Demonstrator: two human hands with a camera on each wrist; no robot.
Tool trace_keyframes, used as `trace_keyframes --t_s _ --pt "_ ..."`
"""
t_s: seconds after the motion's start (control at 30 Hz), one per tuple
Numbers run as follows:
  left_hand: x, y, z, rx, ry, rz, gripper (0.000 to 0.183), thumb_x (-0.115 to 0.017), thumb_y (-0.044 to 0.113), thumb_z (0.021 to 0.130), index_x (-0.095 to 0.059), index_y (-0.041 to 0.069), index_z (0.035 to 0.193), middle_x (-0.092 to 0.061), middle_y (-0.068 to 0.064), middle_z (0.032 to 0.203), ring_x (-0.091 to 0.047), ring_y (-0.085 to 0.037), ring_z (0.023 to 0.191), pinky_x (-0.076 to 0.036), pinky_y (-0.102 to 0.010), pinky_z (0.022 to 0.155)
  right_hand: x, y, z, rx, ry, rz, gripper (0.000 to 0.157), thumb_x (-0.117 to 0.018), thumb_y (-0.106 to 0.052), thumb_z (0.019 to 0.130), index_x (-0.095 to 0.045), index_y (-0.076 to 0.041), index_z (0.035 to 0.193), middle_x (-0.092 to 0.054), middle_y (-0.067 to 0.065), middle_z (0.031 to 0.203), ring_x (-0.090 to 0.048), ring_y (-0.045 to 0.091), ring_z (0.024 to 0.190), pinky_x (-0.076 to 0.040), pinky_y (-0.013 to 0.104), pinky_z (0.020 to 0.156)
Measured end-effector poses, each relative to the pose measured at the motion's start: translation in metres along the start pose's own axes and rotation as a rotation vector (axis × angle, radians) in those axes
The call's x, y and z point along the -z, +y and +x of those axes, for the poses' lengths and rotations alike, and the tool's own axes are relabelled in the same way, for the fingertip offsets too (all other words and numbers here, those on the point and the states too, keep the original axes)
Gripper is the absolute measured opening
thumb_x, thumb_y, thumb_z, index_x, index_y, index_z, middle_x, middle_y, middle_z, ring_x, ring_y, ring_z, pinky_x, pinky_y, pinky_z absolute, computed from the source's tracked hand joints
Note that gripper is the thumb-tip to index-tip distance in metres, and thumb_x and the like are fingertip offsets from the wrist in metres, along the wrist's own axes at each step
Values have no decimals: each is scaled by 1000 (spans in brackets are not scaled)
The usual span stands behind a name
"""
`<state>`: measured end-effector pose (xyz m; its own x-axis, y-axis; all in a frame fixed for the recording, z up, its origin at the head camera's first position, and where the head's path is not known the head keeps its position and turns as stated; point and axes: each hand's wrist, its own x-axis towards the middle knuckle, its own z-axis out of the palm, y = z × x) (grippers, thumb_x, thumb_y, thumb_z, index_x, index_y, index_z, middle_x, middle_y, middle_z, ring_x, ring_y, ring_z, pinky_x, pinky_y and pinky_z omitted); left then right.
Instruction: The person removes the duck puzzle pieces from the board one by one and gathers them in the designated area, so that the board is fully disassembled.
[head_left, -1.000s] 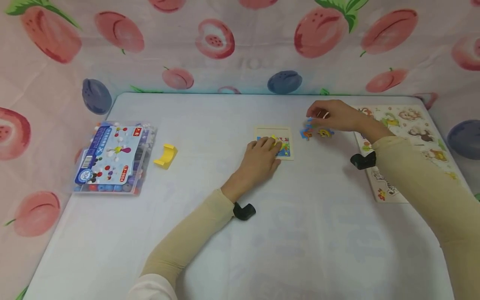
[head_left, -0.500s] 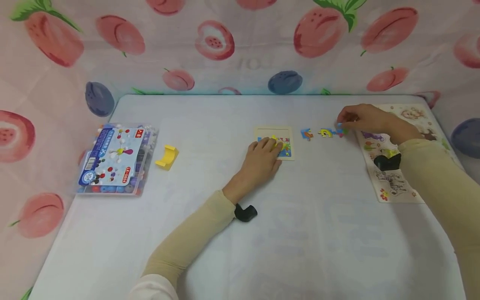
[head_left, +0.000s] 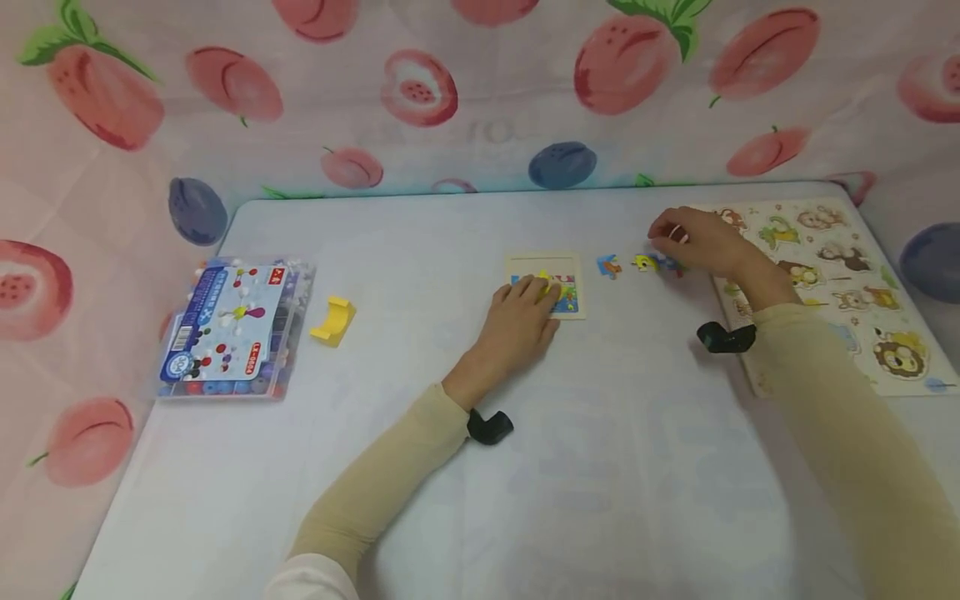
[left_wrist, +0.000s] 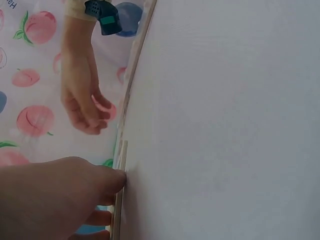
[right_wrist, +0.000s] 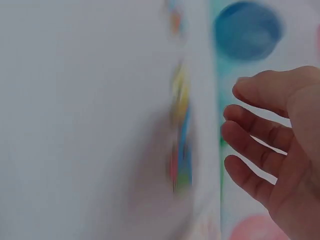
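My left hand rests on a small jigsaw puzzle in a pale wooden frame, fingers over the colourful picture; the thumb touches the frame's edge in the left wrist view. Part of the picture is hidden under the fingers. My right hand hovers with loosely bent fingers over a blue-and-red jigsaw piece. The right wrist view shows no piece in its fingers. A yellow jigsaw piece lies close to the blue-and-red one, and a blue-and-orange piece lies nearer the frame.
A wooden board with animal pictures lies on the right, partly behind my right arm. On the left stand a clear plastic box of coloured beads and a yellow curved block. A fruit-print cloth hangs behind the white table.
My right hand carried the blue-and-red piece rightward past the yellow one, set it down and let go. It has since lifted and drawn slightly left. The left hand has stayed on the puzzle.
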<state>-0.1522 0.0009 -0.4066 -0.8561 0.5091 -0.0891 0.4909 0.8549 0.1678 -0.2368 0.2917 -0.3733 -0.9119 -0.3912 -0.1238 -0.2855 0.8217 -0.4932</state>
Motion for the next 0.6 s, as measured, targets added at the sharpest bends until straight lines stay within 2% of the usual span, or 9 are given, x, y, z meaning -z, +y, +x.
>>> trace_keyframes --t_s 0.13,0.37,0.47,0.6 --pt "0 -2 1 -4 -7 -39 50 -43 36 99 -36 18 146 -37 -4 149 -27 -23 142 -25 -45 113 -22 -25 6 27 64 161 25 -50 -24 97 -60 -5 111 -62 12 105 -57 23 92 -44 29 73" --pt "5 -11 -2 -19 -9 -77 44 -46 32 99 -42 14 139 -35 -4 152 -26 -23 144 -25 -44 114 -56 -65 28 91 10 351 24 -52 -23 97 -61 -7 112 -62 9 109 -57 21 92 -44 30 78" --pt "4 -13 -5 -27 -31 -66 48 -46 33 98 -40 14 142 -31 -2 154 -23 -24 145 -25 -46 114 -66 -73 32 95 -14 392 22 -52 -22 97 -61 -8 112 -63 9 109 -58 22 94 -45 32 80" --pt "1 -15 -13 -19 -52 -8 51 -42 38 99 -35 21 147 -22 -4 157 -19 -29 144 -27 -51 109 -76 -77 36 109 -53 375 21 -51 -22 98 -61 -10 112 -63 8 110 -57 22 98 -44 36 87"
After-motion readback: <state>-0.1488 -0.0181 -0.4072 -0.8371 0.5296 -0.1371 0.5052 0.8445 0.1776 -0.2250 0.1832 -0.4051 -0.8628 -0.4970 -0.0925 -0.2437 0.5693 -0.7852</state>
